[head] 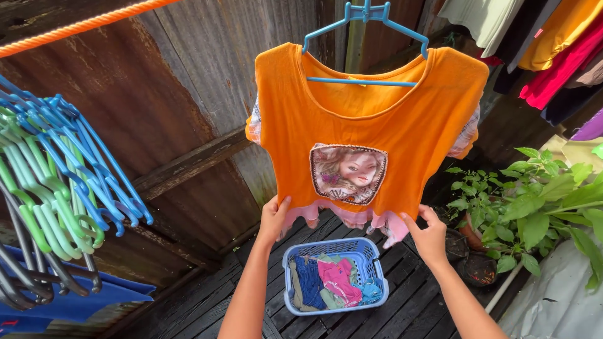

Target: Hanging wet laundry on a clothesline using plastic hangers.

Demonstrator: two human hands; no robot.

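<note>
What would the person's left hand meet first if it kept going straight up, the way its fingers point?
The left hand already touches the orange shirt at its hem; going up, it would probably slide along that fabric.

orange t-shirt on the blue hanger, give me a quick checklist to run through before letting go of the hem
1. Orange t-shirt with a picture patch sits on both shoulders of the blue plastic hanger: ok.
2. Hanger hook caught on a line: cannot tell, the hook runs out of the top of the view.
3. Left hand and right hand each grip a lower corner of the shirt: ok.
4. Front hangs flat, without big folds: ok.
5. Pink frill at the hem hangs evenly: not ok, it is bunched near the right hand.
6. Blue plastic laundry basket stands on the dark plank floor below, clear of the shirt: ok.
</note>
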